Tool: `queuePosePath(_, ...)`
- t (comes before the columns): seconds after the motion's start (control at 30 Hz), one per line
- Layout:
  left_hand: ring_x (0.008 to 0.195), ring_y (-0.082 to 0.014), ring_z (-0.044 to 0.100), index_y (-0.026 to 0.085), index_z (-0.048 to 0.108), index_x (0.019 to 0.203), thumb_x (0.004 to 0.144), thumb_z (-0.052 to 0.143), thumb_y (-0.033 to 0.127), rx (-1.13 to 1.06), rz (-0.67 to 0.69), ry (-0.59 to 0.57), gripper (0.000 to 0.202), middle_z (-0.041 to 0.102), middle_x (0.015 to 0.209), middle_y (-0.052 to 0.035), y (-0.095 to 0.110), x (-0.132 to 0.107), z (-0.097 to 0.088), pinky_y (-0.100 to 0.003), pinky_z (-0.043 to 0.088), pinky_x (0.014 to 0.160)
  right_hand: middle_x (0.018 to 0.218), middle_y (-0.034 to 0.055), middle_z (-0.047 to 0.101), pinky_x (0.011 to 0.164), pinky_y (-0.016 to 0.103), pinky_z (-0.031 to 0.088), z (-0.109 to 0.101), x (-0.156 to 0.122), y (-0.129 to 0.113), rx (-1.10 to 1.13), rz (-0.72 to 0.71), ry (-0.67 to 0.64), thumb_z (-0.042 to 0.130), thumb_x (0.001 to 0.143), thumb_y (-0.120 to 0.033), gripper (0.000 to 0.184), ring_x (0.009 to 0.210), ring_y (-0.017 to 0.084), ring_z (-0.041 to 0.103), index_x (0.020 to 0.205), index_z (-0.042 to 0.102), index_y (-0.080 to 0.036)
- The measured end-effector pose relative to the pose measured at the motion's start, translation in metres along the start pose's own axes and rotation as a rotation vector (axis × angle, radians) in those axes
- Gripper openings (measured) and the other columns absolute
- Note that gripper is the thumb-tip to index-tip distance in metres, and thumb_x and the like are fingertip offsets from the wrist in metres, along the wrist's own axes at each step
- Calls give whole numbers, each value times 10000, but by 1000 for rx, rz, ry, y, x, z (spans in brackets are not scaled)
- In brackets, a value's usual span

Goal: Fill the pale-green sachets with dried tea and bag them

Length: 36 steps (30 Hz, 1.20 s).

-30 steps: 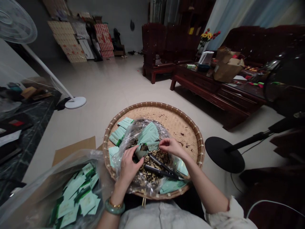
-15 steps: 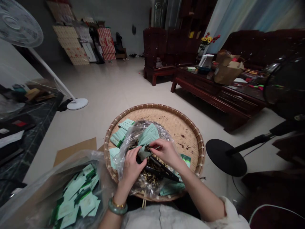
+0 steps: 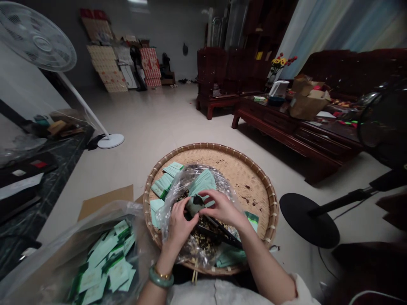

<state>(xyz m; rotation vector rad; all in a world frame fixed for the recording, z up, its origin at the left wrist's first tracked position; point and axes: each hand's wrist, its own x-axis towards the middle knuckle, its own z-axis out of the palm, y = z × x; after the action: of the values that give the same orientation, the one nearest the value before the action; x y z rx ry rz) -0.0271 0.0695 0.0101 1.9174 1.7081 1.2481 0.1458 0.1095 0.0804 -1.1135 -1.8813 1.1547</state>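
The left hand (image 3: 179, 228) and the right hand (image 3: 222, 207) were curled in toward each other, with the fingers of both pinching a small green packet (image 3: 193, 206) from either side; the packet sat between the hands, just above the mouth of a clear plastic bag (image 3: 197, 250), and its exact grip was partly hidden by the fingers; the bag lay under both hands, holding loose dark tea leaves (image 3: 200, 239) and, just beyond the fingertips, a bunch of pale green packets (image 3: 203, 182); black tongs (image 3: 224, 235) lay in the bag just below the right hand, their ends near the tea leaves; under everything was a round woven bamboo tray (image 3: 273, 212), its rim circling well out past both hands; a small stack of green packets (image 3: 162, 186) lay on the tray just beyond the left hand, and one more green packet (image 3: 252, 221) lay to the right of the right hand; a jade bangle (image 3: 161, 277) and a thin gold bracelet (image 3: 162, 272) circled the left wrist; below and to the left of the left hand was a second plastic bag (image 3: 63, 258), full of green-and-white packets (image 3: 108, 262); past the right hand stood the black round base of a fan (image 3: 308, 220), and far beyond the hands stood a dark wooden table (image 3: 286, 127) with a cardboard box (image 3: 307, 103) on it.
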Motion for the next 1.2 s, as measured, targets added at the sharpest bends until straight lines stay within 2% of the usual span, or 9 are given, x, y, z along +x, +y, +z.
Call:
queuePosePath(0.17, 1008, -256, 575, 179, 528, 1170, 743, 637, 217, 31, 28, 1, 442, 627, 1095, -105, 1, 1, -1, -403, 519, 820, 760, 11, 685, 646, 253, 501, 6, -3, 6, 14, 6, 92, 603, 739, -134, 134, 695, 145, 630, 850, 669, -172)
queuePosePath(0.37, 970, -245, 584, 172, 522, 1180, 741, 639, 220, 41, 40, 12, 458, 626, 1067, -107, 1, 0, -1, -350, 538, 722, 739, 23, 690, 674, 273, 505, 0, -5, 8, -55, -78, 186, 582, 758, -137, 118, 689, 157, 636, 775, 691, -182)
queuePosePath(0.47, 979, -250, 583, 181, 520, 1180, 739, 639, 211, 64, 66, 29, 458, 627, 1064, -101, 2, 0, -3, -383, 525, 781, 751, 35, 671, 642, 264, 505, -9, -10, 8, -53, -100, 250, 551, 804, -165, 141, 687, 155, 629, 807, 691, -184)
queuePosePath(0.53, 999, -256, 575, 185, 516, 1184, 732, 640, 195, 72, 94, 37, 469, 627, 1077, -100, 4, 0, -4, -417, 504, 840, 841, 52, 662, 643, 257, 505, -14, -14, 4, -96, -137, 194, 545, 834, -200, 156, 749, 160, 626, 885, 693, -196)
queuePosePath(0.63, 1021, -259, 563, 186, 515, 1188, 719, 640, 166, 49, 124, 23, 486, 625, 1092, -98, 9, 1, -5, -435, 482, 885, 1013, 72, 623, 711, 271, 499, -16, -20, -2, -267, -194, -24, 599, 839, -274, 236, 866, 178, 613, 1062, 661, -230)
queuePosePath(0.73, 1038, -256, 556, 194, 530, 1189, 723, 631, 165, -6, 116, -10, 477, 623, 1078, -94, 15, 1, -7, -429, 472, 900, 934, 65, 630, 721, 269, 471, -13, -19, -2, -435, -188, -138, 599, 853, -273, 186, 823, 178, 610, 1013, 670, -210)
queuePosePath(0.87, 1034, -248, 561, 207, 560, 1203, 703, 695, 278, -140, -10, -128, 523, 612, 1083, -96, 16, 8, -15, -416, 462, 910, 758, 43, 637, 647, 232, 426, -15, -10, 2, -465, -188, -180, 559, 872, -198, 128, 709, 157, 594, 817, 669, -164)
queuePosePath(1.03, 929, -213, 603, 196, 698, 989, 771, 615, 349, -406, -204, -251, 279, 673, 951, -73, 16, 25, -25, -345, 462, 854, 820, 54, 683, 689, 241, 427, -27, -6, -7, -409, -246, -225, 540, 839, -99, 154, 767, 171, 611, 866, 675, -167)
queuePosePath(1.2, 712, -174, 606, 146, 701, 760, 683, 686, 384, -595, -429, -136, 251, 686, 739, -37, 25, 30, -18, -273, 472, 698, 717, 16, 640, 600, 229, 418, -29, -8, -14, -304, -214, -205, 626, 789, -229, 71, 653, 146, 579, 758, 648, -169)
